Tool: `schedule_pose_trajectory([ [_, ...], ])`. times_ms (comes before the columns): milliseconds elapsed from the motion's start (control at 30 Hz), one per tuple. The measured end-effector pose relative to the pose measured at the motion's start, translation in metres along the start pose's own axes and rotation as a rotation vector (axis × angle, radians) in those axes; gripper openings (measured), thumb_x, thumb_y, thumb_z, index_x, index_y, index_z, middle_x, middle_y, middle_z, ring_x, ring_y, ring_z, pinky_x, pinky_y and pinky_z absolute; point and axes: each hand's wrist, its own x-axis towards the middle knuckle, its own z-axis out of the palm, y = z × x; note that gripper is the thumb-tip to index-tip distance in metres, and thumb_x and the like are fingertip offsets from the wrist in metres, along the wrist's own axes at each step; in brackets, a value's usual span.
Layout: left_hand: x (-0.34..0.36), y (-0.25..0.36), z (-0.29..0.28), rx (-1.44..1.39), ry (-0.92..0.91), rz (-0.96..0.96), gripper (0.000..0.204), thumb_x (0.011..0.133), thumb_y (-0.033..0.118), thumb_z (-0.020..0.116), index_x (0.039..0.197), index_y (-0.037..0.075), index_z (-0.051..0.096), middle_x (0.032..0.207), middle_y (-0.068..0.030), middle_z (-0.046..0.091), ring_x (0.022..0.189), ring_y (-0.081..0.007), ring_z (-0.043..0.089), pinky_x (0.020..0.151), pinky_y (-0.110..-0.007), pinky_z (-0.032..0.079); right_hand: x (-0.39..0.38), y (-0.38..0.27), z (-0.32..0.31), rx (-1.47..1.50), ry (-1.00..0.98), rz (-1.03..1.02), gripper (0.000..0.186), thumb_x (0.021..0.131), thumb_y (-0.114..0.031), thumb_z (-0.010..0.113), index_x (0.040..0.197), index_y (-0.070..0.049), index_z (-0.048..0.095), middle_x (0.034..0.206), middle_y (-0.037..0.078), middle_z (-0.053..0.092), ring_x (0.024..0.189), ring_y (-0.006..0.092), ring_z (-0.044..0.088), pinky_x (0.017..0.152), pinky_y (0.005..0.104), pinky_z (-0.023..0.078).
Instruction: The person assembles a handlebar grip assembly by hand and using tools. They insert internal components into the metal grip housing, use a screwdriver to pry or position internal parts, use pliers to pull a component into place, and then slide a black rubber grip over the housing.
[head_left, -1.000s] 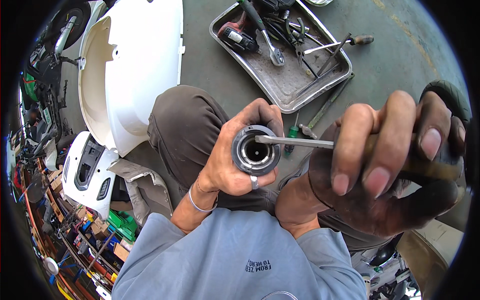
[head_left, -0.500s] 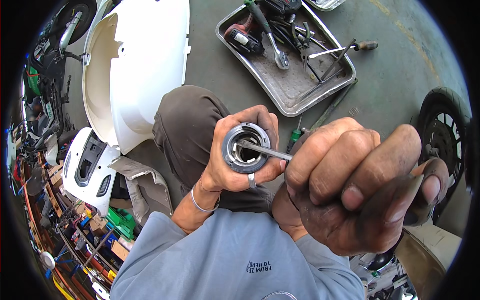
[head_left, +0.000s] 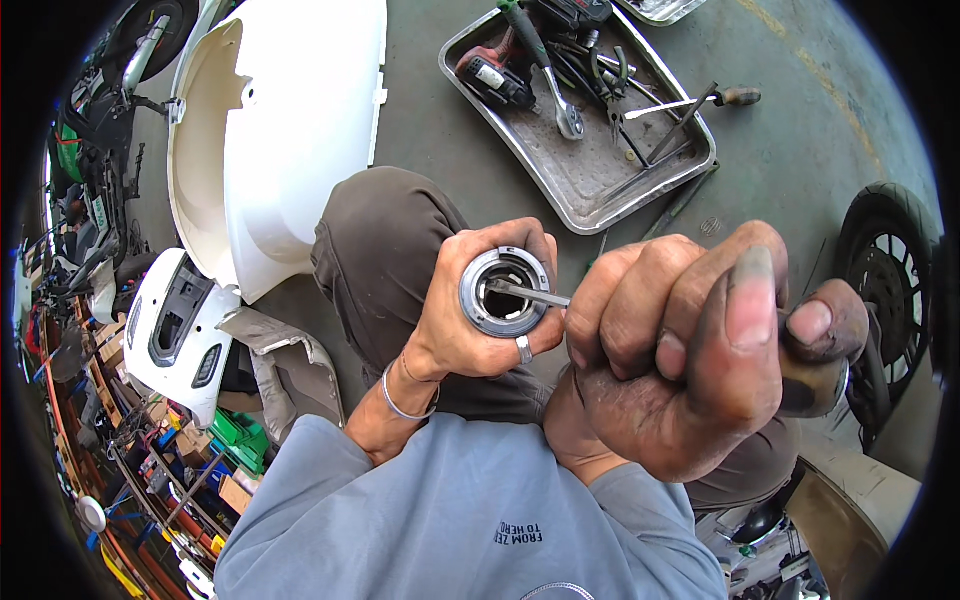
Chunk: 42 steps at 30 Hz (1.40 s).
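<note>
My left hand [head_left: 450, 300] is wrapped round a round hollow metal part [head_left: 482, 318], its notched grey ring and dark bore facing up. Closed in a fist, my right hand [head_left: 680, 350] grips a flat-blade screwdriver [head_left: 540, 295]. Its blade tip reaches into the bore and appears to rest against the inner rim on the left side. Most of the screwdriver's handle is hidden by my fingers; its dark, worn end shows past the right side of the fist. The lower body of the metal part is hidden inside my left hand.
A metal tray [head_left: 560, 205] holds a ratchet [head_left: 568, 118], a power tool [head_left: 497, 82], pliers [head_left: 615, 115] and another screwdriver [head_left: 738, 97]. White body panels [head_left: 300, 130] lie at left. A wheel [head_left: 885, 280] stands at right, and cluttered shelving is far left.
My right fist has turned, lifting the thumb and showing the handle's end. The blade stays in the bore. The metal part and left hand have shifted slightly right.
</note>
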Motion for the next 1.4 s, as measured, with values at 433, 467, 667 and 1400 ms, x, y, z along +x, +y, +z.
schedule_pose_trajectory([
  [433,0.004,-0.007,-0.005,0.196,-0.036,0.011,0.032,0.054,0.012,0.074,0.073,0.001,0.051,0.066,-0.0014,0.05,0.061,-0.0072,0.045,0.054,-0.024,0.039,-0.004,0.001,-0.001,-0.014,0.062,0.023,0.039,0.092,-0.008,0.058,0.122,-0.019,0.034,0.083,0.009,0.045,0.043,0.014,0.039,0.035,0.0313,0.039],
  [467,0.006,-0.009,-0.006,0.206,-0.049,0.011,0.032,0.054,0.012,0.074,0.074,0.001,0.052,0.066,-0.0014,0.05,0.061,-0.0072,0.045,0.055,-0.024,0.039,-0.005,0.002,-0.002,-0.007,0.074,0.026,0.041,0.092,-0.007,0.058,0.122,-0.019,0.034,0.083,0.009,0.045,0.043,0.0139,0.039,0.035,0.0313,0.039],
  [667,0.0,-0.008,-0.011,-0.05,-0.195,-0.076,0.031,0.056,0.014,0.076,0.074,0.002,0.054,0.067,0.0012,0.052,0.062,-0.0048,0.047,0.055,-0.022,0.039,0.005,0.004,0.007,0.132,0.04,-0.049,0.047,0.09,-0.003,0.06,0.124,-0.019,0.031,0.089,0.01,0.046,0.044,0.0132,0.04,0.037,0.0305,0.038],
  [1400,-0.002,-0.004,-0.002,-0.225,-0.276,-0.104,0.027,0.058,0.007,0.074,0.07,0.003,0.05,0.062,0.001,0.053,0.056,-0.0049,0.045,0.05,-0.022,0.034,0.012,-0.013,-0.007,-0.113,-0.151,-0.179,0.04,0.1,-0.006,0.038,0.137,0.008,0.034,0.081,0.008,0.041,0.049,0.0117,0.036,0.035,0.0279,0.04],
])
